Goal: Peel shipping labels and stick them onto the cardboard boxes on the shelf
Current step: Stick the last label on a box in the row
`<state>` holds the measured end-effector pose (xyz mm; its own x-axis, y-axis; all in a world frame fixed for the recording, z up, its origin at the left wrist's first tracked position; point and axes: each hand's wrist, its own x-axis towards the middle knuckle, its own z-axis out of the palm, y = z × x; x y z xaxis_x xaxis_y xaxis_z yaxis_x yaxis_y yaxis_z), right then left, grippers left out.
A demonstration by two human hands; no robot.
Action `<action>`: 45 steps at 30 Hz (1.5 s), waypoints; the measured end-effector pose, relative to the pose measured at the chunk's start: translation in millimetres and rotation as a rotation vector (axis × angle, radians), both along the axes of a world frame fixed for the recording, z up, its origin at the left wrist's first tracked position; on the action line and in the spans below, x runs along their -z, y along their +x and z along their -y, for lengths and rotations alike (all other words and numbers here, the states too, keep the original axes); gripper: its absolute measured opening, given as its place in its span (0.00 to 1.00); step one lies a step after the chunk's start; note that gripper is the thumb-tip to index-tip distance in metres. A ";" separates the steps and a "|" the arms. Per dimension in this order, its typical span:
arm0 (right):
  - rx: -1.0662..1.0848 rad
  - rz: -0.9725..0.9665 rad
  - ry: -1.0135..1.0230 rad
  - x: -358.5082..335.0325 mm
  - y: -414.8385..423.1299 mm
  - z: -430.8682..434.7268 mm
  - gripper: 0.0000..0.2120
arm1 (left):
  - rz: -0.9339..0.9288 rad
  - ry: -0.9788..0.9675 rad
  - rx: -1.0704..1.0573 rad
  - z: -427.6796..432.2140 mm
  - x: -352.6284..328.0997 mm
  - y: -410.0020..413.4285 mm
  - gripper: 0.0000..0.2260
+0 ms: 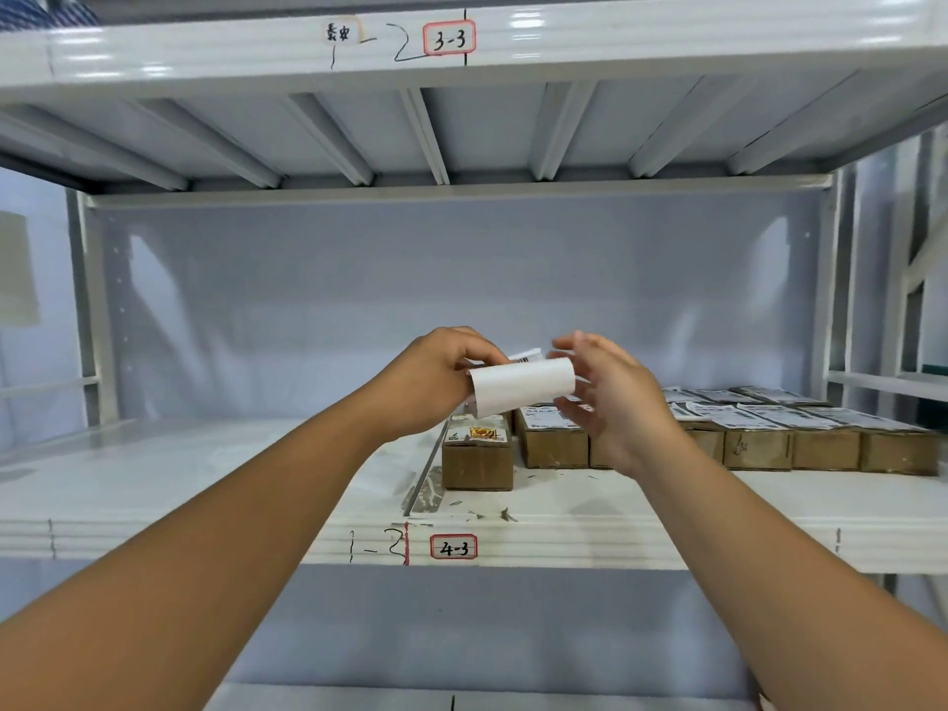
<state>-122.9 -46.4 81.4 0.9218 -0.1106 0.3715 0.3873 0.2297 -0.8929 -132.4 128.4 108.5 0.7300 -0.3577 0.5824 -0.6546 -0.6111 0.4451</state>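
Note:
My left hand (436, 382) grips a curled white shipping label sheet (523, 390) in the air above the shelf. Its blank side faces me and a printed barcode edge shows behind it. My right hand (610, 397) is at the sheet's right end with fingers spread and loosely bent; whether they pinch the paper is hidden. Below the hands, a small cardboard box (477, 456) with a colourful sticker on top stands nearest the shelf front. Beside it a row of cardboard boxes (754, 443) carries white printed labels on top.
The white metal shelf (205, 484) is marked 4-3 (454, 548) on its front edge. Paper scraps (482, 513) lie near that edge. A metal divider strip (426, 474) runs left of the boxes. An upper shelf marked 3-3 (449, 39) hangs overhead.

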 end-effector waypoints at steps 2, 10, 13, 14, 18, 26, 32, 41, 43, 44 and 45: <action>-0.158 -0.084 0.010 -5.0 -2.6 1.4 0.08 | -0.029 -0.031 0.037 2.7 -2.1 -4.0 0.15; -0.204 -0.007 -0.102 0.9 2.1 13.8 0.07 | -0.022 0.048 0.050 3.4 2.9 -7.2 0.10; -0.210 0.087 -0.142 3.1 2.7 15.3 0.12 | -0.021 0.084 0.020 3.8 4.9 -5.2 0.08; -0.213 0.118 -0.201 4.1 2.8 14.6 0.13 | -0.005 0.099 0.005 4.0 5.5 -3.4 0.08; -0.210 0.147 -0.430 7.8 1.1 9.5 0.12 | 0.004 0.097 0.007 3.5 6.6 -1.6 0.07; -0.158 0.103 -0.362 13.8 12.6 3.7 0.13 | 0.043 0.129 -0.151 -2.5 19.1 9.0 0.17; -0.123 0.079 -0.116 17.5 28.0 0.9 0.13 | 0.318 0.208 -0.169 -2.7 43.3 13.5 0.11; 0.001 0.035 -0.038 31.3 74.2 -19.3 0.17 | 0.504 0.045 -0.244 -6.8 65.6 55.1 0.06; 0.069 0.046 -0.091 32.6 89.0 -23.2 0.18 | 0.518 0.027 -0.262 -8.2 68.2 67.8 0.05; 0.083 0.056 -0.118 32.6 94.8 -24.8 0.18 | 0.552 0.044 -0.264 -9.1 69.7 73.8 0.04; 0.095 0.068 -0.162 33.2 103.6 -26.6 0.17 | 0.601 0.069 -0.270 -10.0 71.6 81.6 0.04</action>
<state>-19.3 -19.8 48.2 0.8821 -0.1301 0.4528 0.4614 0.0448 -0.8860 -50.7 138.4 36.8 0.3544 -0.2593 0.8984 -0.5967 -0.8025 0.0038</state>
